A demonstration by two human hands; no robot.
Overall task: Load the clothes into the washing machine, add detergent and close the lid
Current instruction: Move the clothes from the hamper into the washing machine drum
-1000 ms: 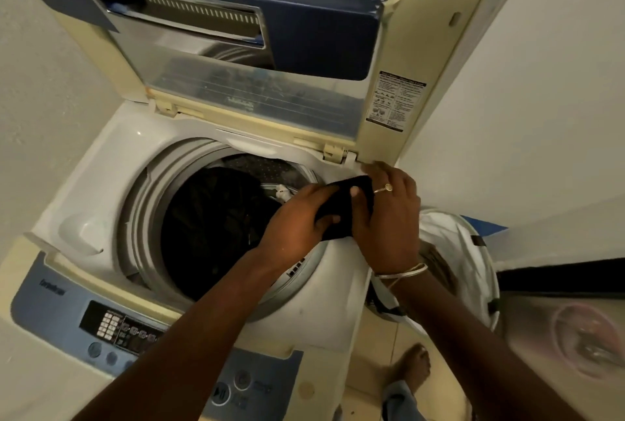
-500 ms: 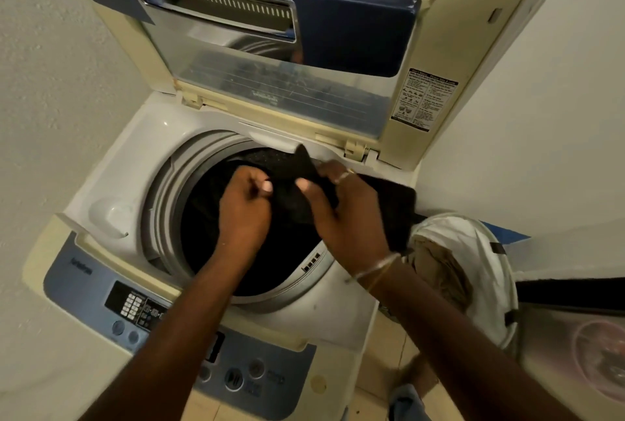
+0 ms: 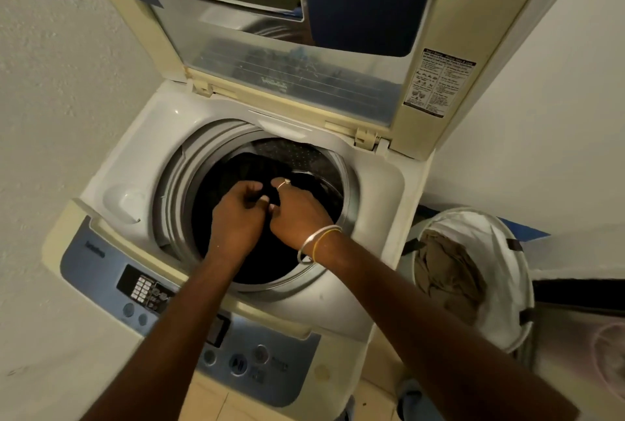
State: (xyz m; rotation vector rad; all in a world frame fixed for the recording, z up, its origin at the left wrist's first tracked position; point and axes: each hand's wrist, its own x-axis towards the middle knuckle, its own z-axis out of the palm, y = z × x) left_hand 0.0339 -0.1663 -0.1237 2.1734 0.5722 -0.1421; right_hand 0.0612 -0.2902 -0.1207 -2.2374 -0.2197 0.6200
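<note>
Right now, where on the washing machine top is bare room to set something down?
Bare: the white deck left of the drum ring, by the wall, and the strip right of it, toward the laundry basket. Crowded: the drum mouth, where left hand and right hand grip a black garment.

Basket (image 3: 504, 288) right of washer (image 3: 375, 184); garment (image 3: 248, 167) in drum (image 3: 299, 153), apparently.

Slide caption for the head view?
The left hand and right hand hold a black garment in the washer drum; tan clothes sit in the hamper.
</note>
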